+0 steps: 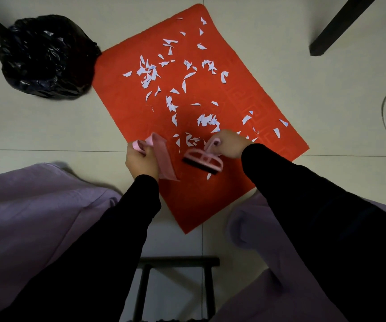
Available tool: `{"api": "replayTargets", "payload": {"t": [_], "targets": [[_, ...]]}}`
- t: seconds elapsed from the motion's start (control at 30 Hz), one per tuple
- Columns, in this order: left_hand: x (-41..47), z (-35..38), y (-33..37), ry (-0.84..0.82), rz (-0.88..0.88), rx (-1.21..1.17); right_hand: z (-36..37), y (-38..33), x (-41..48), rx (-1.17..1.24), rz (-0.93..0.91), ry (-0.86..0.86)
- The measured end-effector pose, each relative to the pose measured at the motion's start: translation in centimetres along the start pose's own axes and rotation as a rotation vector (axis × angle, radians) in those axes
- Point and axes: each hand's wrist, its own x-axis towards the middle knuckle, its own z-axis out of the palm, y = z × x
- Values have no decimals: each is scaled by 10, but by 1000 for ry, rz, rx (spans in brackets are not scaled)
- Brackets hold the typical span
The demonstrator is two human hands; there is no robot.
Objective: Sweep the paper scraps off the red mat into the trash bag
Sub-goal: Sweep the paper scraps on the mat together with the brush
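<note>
The mat lies skewed on the tiled floor, scraps scattered over most of it, thickest toward the far left. The bag sits far left, touching the mat's left corner. The left hand grips a pink dustpan by its handle at the mat's near-left edge. Just right of it, the right hand grips a pink brush by its looped handle, bristles down on the mat.
</note>
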Motion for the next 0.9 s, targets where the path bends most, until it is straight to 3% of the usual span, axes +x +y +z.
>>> {"api": "replayTargets", "payload": {"t": [0.13,0.57,0.77,0.9], "targets": [[-3,0,-1,-9,-14,-12,23,4,-6,-49,34,-153],[-1,2,-2,10,-6,8,12,12,2,-143,-59,133],[-2,2,0,1,-2,-5,13,6,1,-161,-38,-51],[0,1,-1,-13,-6,-11,11,12,10,-208,-14,-4]]}}
